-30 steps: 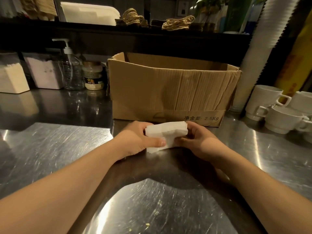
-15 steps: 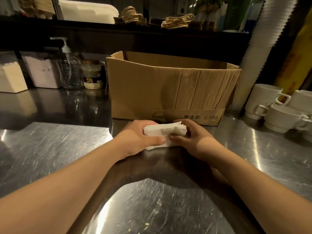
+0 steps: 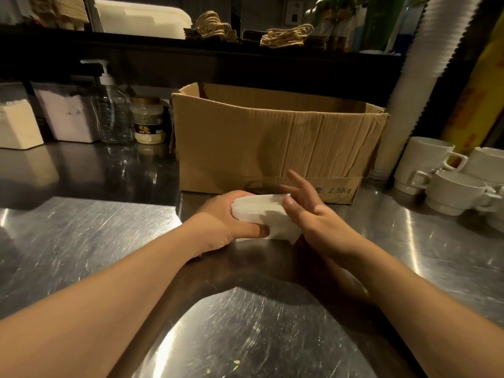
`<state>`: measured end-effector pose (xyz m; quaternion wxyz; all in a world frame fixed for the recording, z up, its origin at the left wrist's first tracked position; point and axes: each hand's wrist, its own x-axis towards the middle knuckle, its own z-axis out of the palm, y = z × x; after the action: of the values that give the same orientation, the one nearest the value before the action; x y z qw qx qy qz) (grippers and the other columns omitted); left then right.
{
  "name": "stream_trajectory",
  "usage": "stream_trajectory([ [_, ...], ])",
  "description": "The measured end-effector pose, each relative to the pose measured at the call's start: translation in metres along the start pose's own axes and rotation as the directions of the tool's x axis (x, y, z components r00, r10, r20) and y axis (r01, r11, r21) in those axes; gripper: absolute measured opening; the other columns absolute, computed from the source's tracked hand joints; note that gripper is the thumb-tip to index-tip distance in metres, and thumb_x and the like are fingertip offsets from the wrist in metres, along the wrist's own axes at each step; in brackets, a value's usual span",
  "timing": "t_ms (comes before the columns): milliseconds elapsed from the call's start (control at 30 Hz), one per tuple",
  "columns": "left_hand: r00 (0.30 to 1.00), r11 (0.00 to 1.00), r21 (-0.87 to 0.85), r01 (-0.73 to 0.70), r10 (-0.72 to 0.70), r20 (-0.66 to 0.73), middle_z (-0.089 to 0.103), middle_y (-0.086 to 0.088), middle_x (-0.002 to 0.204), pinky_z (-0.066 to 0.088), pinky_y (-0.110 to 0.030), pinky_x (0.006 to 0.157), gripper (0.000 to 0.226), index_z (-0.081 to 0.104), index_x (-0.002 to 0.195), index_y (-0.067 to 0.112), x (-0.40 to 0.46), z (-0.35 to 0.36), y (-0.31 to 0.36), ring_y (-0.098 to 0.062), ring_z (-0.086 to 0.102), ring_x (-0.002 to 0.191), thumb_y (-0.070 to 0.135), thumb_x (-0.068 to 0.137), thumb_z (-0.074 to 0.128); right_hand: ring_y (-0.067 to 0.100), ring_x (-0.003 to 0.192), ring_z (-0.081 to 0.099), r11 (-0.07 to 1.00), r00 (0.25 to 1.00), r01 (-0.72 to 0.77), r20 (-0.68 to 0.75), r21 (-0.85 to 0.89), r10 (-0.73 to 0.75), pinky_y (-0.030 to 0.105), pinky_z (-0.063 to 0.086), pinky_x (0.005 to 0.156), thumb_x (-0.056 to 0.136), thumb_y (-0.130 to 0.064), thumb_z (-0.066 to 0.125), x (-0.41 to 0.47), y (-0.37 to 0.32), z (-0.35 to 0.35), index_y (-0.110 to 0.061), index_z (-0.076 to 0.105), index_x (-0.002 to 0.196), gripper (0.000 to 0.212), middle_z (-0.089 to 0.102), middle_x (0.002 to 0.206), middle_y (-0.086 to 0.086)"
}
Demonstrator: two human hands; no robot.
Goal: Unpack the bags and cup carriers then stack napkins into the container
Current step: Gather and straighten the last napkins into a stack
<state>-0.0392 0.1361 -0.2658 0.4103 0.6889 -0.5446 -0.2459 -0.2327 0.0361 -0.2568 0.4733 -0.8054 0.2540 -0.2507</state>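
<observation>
Half a second ago my right hand [image 3: 313,214] was curled on the right end of the stack of napkins [image 3: 264,216]; now its fingers have straightened and fanned out, pointing toward twelve o'clock, with only the thumb and the side of the palm touching the stack's right end. My left hand [image 3: 226,216] has not shifted: it grips the stack from the nine o'clock side, thumb along the near face and fingers wrapped over the far side. The napkins have tipped since then, the top edge fanned and leaning toward the cardboard box [image 3: 272,143], the lower right corner resting on the steel counter [image 3: 95,236]. They sit at the counter's middle, just in front of the box, which stands open-topped at twelve o'clock from my hands. At ten o'clock, along the back edge, stand a pump bottle [image 3: 111,115], a small jar [image 3: 148,121] beside it, and two napkin containers [image 3: 19,124] further left holding white paper. At two o'clock white cups [image 3: 447,186] are stacked beside a tall column of paper cups [image 3: 425,77]. Whether anything lies inside the box I cannot tell from this angle.
</observation>
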Motion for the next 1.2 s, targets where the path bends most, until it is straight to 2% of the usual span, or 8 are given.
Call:
stream_trajectory([
  [133,1.0,1.0,-0.003,-0.002,0.002,-0.025,0.071,0.016,0.105,0.056,-0.034,0.091,0.045,0.064,0.108,0.043,0.0,0.0,-0.002,-0.008,0.064,0.099,0.041,0.072,0.091,0.007,0.132,0.05,0.976,0.989,0.085,-0.104,-0.203,-0.107,0.03,0.04,0.114,0.105,-0.035,0.047,0.001,0.005,0.005,-0.031,0.05,0.147,0.041,0.055,0.143,-0.01],
  [367,0.999,0.999,-0.027,0.019,-0.02,-0.037,0.074,0.011,0.098,0.058,-0.038,0.089,0.028,0.07,0.104,0.04,0.002,-0.001,-0.003,-0.014,0.067,0.096,0.04,0.08,0.085,-0.011,0.113,0.053,0.97,0.997,0.07,-0.013,-0.234,-0.075,0.009,0.045,0.093,0.069,-0.062,0.074,-0.002,-0.003,-0.003,-0.037,0.035,0.151,0.094,0.055,0.129,-0.021],
  [534,0.999,0.999,-0.042,-0.002,0.004,0.046,0.073,0.016,0.107,0.057,-0.042,0.097,0.058,0.07,0.112,0.046,0.0,-0.002,-0.004,-0.009,0.067,0.104,0.05,0.059,0.094,-0.004,0.092,0.062,0.929,0.996,0.063,-0.036,-0.364,-0.081,0.015,0.048,0.075,0.084,-0.043,0.079,0.0,0.001,-0.004,-0.035,0.065,0.116,0.036,0.068,0.101,-0.017],
  [634,1.0,1.0,0.02,0.015,-0.016,0.021,0.071,0.014,0.106,0.057,-0.042,0.095,0.054,0.067,0.114,0.042,0.002,-0.001,-0.003,-0.013,0.065,0.103,0.052,0.066,0.09,-0.001,0.108,0.057,0.916,0.994,0.046,-0.075,-0.399,-0.083,0.016,0.046,0.09,0.082,-0.057,0.072,0.002,-0.002,0.0,-0.031,0.052,0.136,0.063,0.059,0.121,-0.017],
  [734,0.998,0.999,0.023,0.048,-0.048,-0.035,0.07,0.011,0.101,0.058,-0.04,0.09,0.035,0.067,0.107,0.039,0.004,-0.001,-0.003,-0.015,0.065,0.098,0.043,0.078,0.086,0.026,0.143,0.037,0.745,0.978,-0.206,-0.156,-0.634,0.138,0.049,0.03,0.119,0.088,-0.071,0.054,0.008,-0.001,0.001,-0.021,0.023,0.158,0.092,0.04,0.156,0.003],
  [934,0.999,0.999,0.024,0.039,-0.039,-0.032,0.067,0.013,0.106,0.058,-0.038,0.089,0.049,0.064,0.114,0.04,0.003,0.002,-0.004,-0.012,0.062,0.101,0.044,0.072,0.09,0.023,0.157,-0.001,0.627,0.944,-0.29,-0.107,-0.723,0.313,0.057,-0.009,0.123,0.103,-0.062,0.019,0.014,0.004,0.013,-0.02,0.003,0.163,0.076,0.005,0.171,0.0],
  [1067,0.999,1.0,-0.017,0.026,-0.027,-0.028,0.071,0.013,0.103,0.057,-0.032,0.084,0.036,0.067,0.11,0.04,0.003,0.001,-0.004,-0.012,0.065,0.097,0.043,0.079,0.085,0.019,0.147,0.035,0.871,0.984,-0.181,-0.078,-0.456,0.163,0.036,0.023,0.122,0.092,-0.052,0.065,0.011,0.001,0.009,-0.023,0.01,0.163,0.095,0.038,0.159,-0.006],
  [1201,1.0,0.995,-0.096,0.017,-0.018,-0.007,0.076,0.012,0.098,0.059,-0.034,0.086,0.038,0.073,0.11,0.037,0.001,0.0,-0.006,-0.015,0.069,0.098,0.037,0.075,0.09,0.0,0.094,0.067,0.975,0.994,-0.11,-0.039,-0.191,0.104,0.011,0.051,0.079,0.08,-0.02,0.085,0.005,0.002,-0.004,-0.023,0.055,0.139,0.066,0.069,0.108,-0.016],
])
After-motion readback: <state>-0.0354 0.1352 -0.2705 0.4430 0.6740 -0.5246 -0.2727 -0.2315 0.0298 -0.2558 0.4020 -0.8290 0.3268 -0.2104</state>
